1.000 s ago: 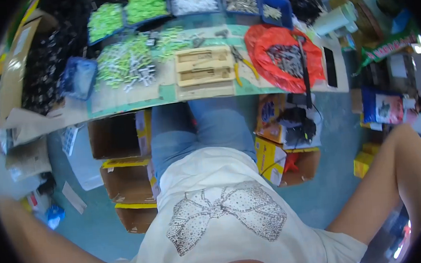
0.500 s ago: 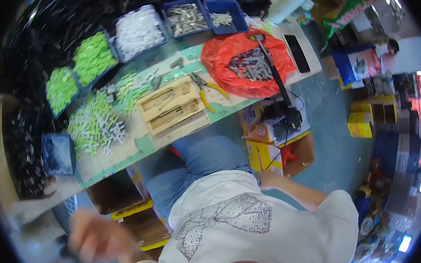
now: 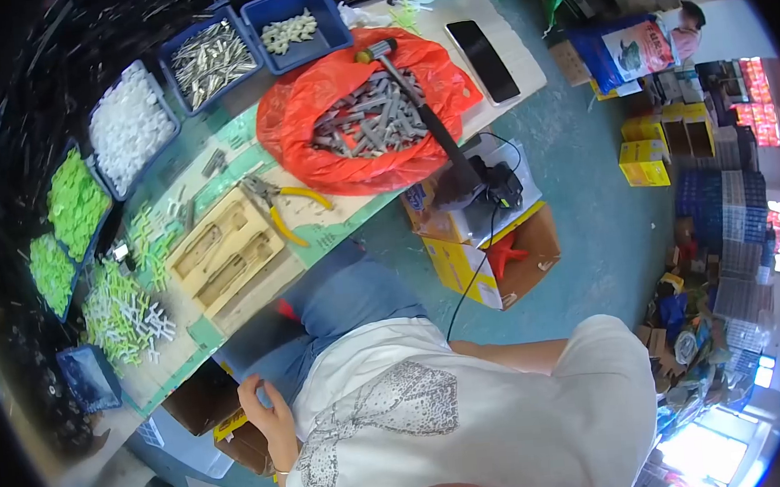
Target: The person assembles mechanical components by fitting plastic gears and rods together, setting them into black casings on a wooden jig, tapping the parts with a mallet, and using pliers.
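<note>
My left hand [image 3: 268, 408] hangs in front of the bench edge, beside my left thigh. Its fingers curve loosely apart and I see nothing in them. Of my right arm only the forearm [image 3: 515, 356] shows; the hand is hidden behind my shirt. On the bench, a wooden fixture [image 3: 228, 255] with carved slots lies nearest my left hand. Yellow-handled pliers [image 3: 286, 207] lie beside it. A red plastic bag [image 3: 288, 142] holds many grey parts [image 3: 372, 118]. Green and white plastic pieces [image 3: 123, 312] lie heaped at the left.
Blue bins hold metal pins [image 3: 213, 64], cream pieces [image 3: 288, 33], white pieces [image 3: 131, 126] and green pieces [image 3: 78, 202]. A phone [image 3: 483, 60] lies at the bench's right end. A black stand [image 3: 446, 135] crosses the bag. Cardboard boxes [image 3: 535, 247] stand below.
My left hand has moved right and up, closer to my thigh. My view has turned, so the bench things appear farther left. My right hand has slipped out of sight behind my shirt.
</note>
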Motion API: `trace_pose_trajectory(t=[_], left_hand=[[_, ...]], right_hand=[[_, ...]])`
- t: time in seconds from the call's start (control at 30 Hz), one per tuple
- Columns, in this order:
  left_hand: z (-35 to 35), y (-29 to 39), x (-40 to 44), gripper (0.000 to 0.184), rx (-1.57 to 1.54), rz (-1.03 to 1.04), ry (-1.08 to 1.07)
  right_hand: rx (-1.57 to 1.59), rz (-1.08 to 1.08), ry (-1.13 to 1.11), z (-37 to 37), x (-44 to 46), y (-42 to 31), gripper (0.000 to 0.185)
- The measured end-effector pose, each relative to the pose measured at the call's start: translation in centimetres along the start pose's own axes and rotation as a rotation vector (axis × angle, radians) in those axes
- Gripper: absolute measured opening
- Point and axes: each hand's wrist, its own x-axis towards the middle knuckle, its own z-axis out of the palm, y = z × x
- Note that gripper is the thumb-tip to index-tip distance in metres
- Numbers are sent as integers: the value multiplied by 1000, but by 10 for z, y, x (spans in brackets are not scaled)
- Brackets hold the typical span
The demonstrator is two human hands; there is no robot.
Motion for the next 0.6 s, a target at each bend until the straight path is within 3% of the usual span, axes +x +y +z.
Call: trace_pose_trajectory(t=[0.07, 0.13, 0.2, 0.27, 0.3, 0.33, 0.37, 0.47, 0.5, 0.53, 0.57, 0.6], left_hand=[[11, 12, 20, 21, 230, 90, -139], [36, 2, 38, 15, 215, 123, -198], [62, 6, 62, 10, 210, 205, -193], [83, 29, 82, 14, 105, 336, -186], [92, 51, 91, 13, 56, 353, -267], [104, 76, 100, 12, 9, 370, -350], [125, 99, 110, 15, -81, 508, -354], [187, 159, 125, 23, -10, 572, -542], [212, 166, 131, 29, -67, 471, -633], [240, 167, 137, 35, -122, 369, -720], [268, 169, 144, 34, -57, 259, -736], [301, 166, 149, 34, 8, 149, -755]], right_hand=[[11, -89, 24, -31, -6, -30, 33], [-296, -51, 196, -62, -6, -46, 28], [-251, -187, 555, -107, 7, -23, 23], [51, 144, 1136, -154, 18, -10, 24], [272, 205, 1316, -185, 24, 8, 25], [265, 123, 1515, -210, 38, 59, 28], [257, 200, 1619, -234, 36, 79, 41], [364, 650, 1790, -300, 44, 147, 76], [438, 762, 1814, -321, 38, 155, 88], [461, 761, 1726, -337, 28, 163, 104], [471, 761, 1733, -351, 28, 172, 104], [498, 752, 1592, -362, 30, 186, 107]])
